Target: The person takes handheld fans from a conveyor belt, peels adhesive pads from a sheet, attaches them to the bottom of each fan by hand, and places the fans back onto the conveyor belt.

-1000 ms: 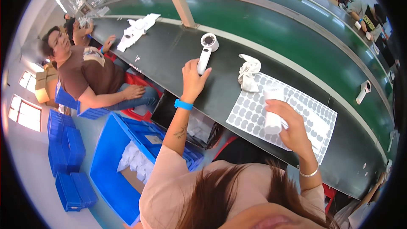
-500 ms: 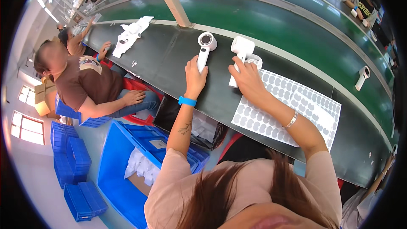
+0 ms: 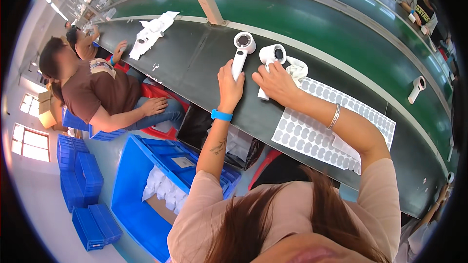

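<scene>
My left hand (image 3: 231, 86) is closed round the handle of a white handheld fan (image 3: 240, 61), whose round head points away from me over the dark bench. To its right, my right hand (image 3: 276, 82) grips a second white handheld fan (image 3: 267, 54) by the handle. That fan's head is turned sideways, and its handle end shows below my fingers. A crumpled white cloth (image 3: 297, 69) lies just beyond my right hand. Under my right forearm rests a white sheet with rows of grey stickers (image 3: 307, 129).
A green conveyor belt (image 3: 312, 34) runs along the bench's far side, carrying another white fan (image 3: 417, 89). White wrapping with parts (image 3: 152, 35) lies on the left. A person in a brown shirt (image 3: 105, 87) sits there. A blue crate (image 3: 127, 190) holding white pieces stands at lower left.
The right-hand fan has been turned, so its head now faces sideways and shows its opening. Both hands have shifted slightly. The white cloth beside that fan shows more.
</scene>
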`<state>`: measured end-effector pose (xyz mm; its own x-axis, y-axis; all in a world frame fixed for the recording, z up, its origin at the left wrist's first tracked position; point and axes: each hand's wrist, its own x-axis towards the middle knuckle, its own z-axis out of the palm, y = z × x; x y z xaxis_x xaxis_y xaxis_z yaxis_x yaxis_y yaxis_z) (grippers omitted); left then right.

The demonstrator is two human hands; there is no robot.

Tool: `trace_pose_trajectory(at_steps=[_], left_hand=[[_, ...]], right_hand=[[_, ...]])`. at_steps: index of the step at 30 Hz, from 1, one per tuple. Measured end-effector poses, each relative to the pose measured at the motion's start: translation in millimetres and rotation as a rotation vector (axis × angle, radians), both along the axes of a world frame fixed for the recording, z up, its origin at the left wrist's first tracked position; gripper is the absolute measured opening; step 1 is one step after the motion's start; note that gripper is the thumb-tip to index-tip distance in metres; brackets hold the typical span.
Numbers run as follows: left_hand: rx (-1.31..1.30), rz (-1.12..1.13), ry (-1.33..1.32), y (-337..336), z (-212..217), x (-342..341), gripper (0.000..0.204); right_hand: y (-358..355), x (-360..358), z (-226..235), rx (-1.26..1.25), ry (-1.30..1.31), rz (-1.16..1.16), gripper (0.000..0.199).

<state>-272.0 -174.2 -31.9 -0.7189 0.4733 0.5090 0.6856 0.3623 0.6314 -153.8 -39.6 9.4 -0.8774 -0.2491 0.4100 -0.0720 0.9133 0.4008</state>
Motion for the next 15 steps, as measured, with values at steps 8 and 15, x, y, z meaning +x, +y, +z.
trace_pose_trajectory(at_steps=[8,15], left_hand=[[0.004,0.015,0.016,2,0,2,0.045],[0.123,-0.028,-0.131,3,5,-13,0.031]], right_hand=[[2,-4,11,0.027,0.017,-0.018,0.006],[2,-12,1,0.092,0.01,-0.031,0.011]])
